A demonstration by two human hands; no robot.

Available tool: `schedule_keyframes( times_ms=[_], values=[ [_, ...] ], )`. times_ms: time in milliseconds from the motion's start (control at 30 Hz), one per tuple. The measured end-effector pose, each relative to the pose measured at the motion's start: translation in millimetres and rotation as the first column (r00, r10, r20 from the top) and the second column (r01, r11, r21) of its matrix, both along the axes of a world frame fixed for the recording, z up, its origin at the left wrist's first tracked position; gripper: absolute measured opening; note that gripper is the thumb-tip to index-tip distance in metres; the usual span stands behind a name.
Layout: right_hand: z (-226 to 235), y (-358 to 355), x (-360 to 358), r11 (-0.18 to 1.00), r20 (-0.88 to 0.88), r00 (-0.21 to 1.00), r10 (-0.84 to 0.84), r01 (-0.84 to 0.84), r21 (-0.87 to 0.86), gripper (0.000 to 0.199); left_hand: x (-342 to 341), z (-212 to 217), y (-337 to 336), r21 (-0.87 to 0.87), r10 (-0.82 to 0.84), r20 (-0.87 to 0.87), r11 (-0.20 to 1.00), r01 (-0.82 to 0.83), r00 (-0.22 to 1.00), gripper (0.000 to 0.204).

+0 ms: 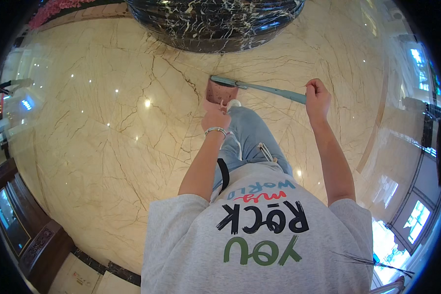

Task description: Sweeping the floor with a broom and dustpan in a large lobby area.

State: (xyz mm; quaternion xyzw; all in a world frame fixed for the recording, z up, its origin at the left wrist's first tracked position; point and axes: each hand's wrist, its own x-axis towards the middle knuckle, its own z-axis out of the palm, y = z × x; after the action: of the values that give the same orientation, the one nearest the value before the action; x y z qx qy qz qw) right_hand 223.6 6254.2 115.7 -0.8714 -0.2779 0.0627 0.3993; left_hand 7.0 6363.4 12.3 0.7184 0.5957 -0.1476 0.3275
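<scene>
My left hand (216, 119), with bracelets at the wrist, is closed at the near end of a pinkish dustpan (217, 93); most of the grip is hidden beneath the fingers. A few small dark specks show in the pan. My right hand (318, 99) is wrapped round the end of the blue-green handle of a broom (279, 92), out to the right. The handle slants leftward to the broom's head, which lies across the far edge of the dustpan, dark bristles over the pan. A white shoe tip (234, 103) sits just beside the pan.
Ahead stands a large, round black stone base with white veins (220, 39). Polished beige veined marble floor (108, 147) spreads all around. At the far left are pink flowers (49, 11); dark wooden furniture (39, 245) stands at lower left. Bright windows (417, 220) line the right.
</scene>
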Motion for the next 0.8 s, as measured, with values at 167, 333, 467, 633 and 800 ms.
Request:
schedule_keyframes(
  times_ms=[167,333,467,633,800],
  values=[
    [-1.2,-2.1,-1.2,1.0,-0.018,1.0,-0.01,0.01,-0.017,0.009,-1.5,0.9,2.9,-0.007,-0.014,0.051,1.0,0.014,0.999,0.025],
    [1.9,-2.9,-9.7,0.999,-0.014,1.0,0.004,-0.004,-0.049,0.007,-4.0,-1.0,-1.1,0.013,0.001,0.072,1.0,-0.002,0.997,0.026],
    [1.1,-5.6,-11.7,1.0,0.006,1.0,0.003,-0.003,-0.018,0.006,-3.8,1.4,-0.4,0.027,-0.018,0.074,0.999,0.016,0.997,0.028],
    [6.3,-7.3,-12.7,0.999,-0.032,0.999,-0.003,0.002,-0.043,0.006,-3.4,3.8,-1.8,0.01,-0.02,0.052,1.0,0.02,0.998,0.029],
    [5.0,-11.0,-18.5,0.996,-0.029,0.999,0.022,-0.024,-0.081,0.007,-6.3,5.4,3.0,0.017,0.008,0.04,1.0,-0.009,0.999,0.029]
  ],
)
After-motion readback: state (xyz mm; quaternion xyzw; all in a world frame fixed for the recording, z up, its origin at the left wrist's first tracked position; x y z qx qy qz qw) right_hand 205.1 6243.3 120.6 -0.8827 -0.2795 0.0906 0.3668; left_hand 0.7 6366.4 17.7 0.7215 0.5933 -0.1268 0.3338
